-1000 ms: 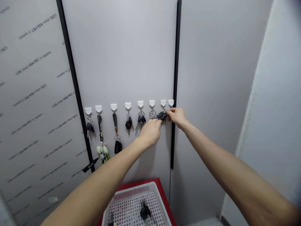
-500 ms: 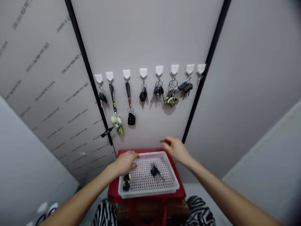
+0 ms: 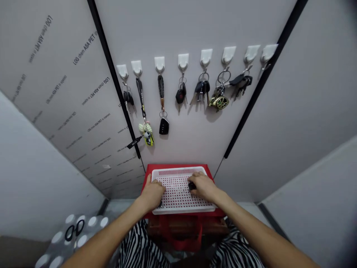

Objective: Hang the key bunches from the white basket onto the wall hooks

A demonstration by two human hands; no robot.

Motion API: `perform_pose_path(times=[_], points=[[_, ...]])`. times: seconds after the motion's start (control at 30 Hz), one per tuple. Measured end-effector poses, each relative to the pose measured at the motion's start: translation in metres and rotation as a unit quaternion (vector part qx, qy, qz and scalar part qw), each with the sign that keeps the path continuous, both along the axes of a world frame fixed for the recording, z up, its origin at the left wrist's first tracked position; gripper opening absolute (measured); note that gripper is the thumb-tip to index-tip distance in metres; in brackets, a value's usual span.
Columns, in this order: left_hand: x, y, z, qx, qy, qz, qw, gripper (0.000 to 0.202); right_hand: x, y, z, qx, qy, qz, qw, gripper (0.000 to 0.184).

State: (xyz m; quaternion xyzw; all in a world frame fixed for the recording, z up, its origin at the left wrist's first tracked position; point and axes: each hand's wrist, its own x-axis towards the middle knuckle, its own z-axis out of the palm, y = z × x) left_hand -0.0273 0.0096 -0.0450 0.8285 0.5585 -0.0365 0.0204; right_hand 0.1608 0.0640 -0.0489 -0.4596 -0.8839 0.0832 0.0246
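A white perforated tray (image 3: 178, 172) rests on a red stool (image 3: 181, 166) in front of my knees. My left hand (image 3: 153, 194) is down in the tray's left side, fingers curled over a dark key set (image 3: 161, 204) that peeks out beneath it. My right hand (image 3: 205, 187) lies in the right side with its fingers closed on a black key set (image 3: 192, 185). On the grey wall above runs a row of white hooks (image 3: 183, 59). Most carry keys, among them a black fob (image 3: 164, 125) and a brass charm (image 3: 220, 102). The rightmost hook (image 3: 268, 52) is bare.
Black vertical strips (image 3: 117, 85) divide the wall panels. My zebra-patterned trousers (image 3: 139, 249) show below the stool. A grey dotted cloth with a black scissor-like shape (image 3: 73, 230) lies at lower left. A pale wall (image 3: 320, 193) closes in on the right.
Both hands left the keys hung on the second hook from the right and dropped into the tray. The view tilted down, and my right hand came onto the black key set.
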Motion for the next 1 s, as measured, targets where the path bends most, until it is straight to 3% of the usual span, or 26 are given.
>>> perform_pose_path(times=[0.1,0.23,0.37,0.5,0.67,0.77,0.83,0.9,1.0], points=[[0.002,0.000,0.003,-0.015,-0.001,-0.023,1.000,0.025,0.008,-0.002,-0.005,-0.044,0.001,0.010,0.999,0.023],[0.004,0.000,0.007,-0.040,-0.016,-0.020,0.999,0.021,0.005,-0.001,-0.010,-0.090,0.121,0.002,0.988,0.020],[0.013,0.006,0.009,-0.018,-0.184,0.016,0.983,0.027,0.000,0.004,-0.004,-0.134,0.255,-0.003,0.958,0.021],[0.031,0.020,0.009,-0.058,-0.401,0.031,0.914,0.043,-0.002,0.003,0.016,-0.172,0.329,0.046,0.927,0.021],[0.060,0.036,0.014,-0.199,-0.558,-0.018,0.805,0.028,0.000,-0.001,0.047,-0.149,0.379,0.034,0.913,0.018],[0.076,0.040,0.024,-0.196,-0.646,-0.018,0.738,0.023,0.003,-0.001,0.060,-0.113,0.401,0.014,0.909,0.017],[0.083,0.042,0.032,-0.178,-0.680,-0.003,0.711,0.019,0.008,0.001,0.067,-0.096,0.408,0.007,0.908,0.017],[0.089,0.046,0.040,-0.162,-0.681,0.022,0.714,0.017,0.014,0.005,0.076,-0.075,0.408,-0.002,0.910,0.017],[0.096,0.059,0.057,-0.105,-0.637,0.044,0.762,0.017,0.031,0.013,0.099,-0.025,0.412,-0.023,0.910,0.017]])
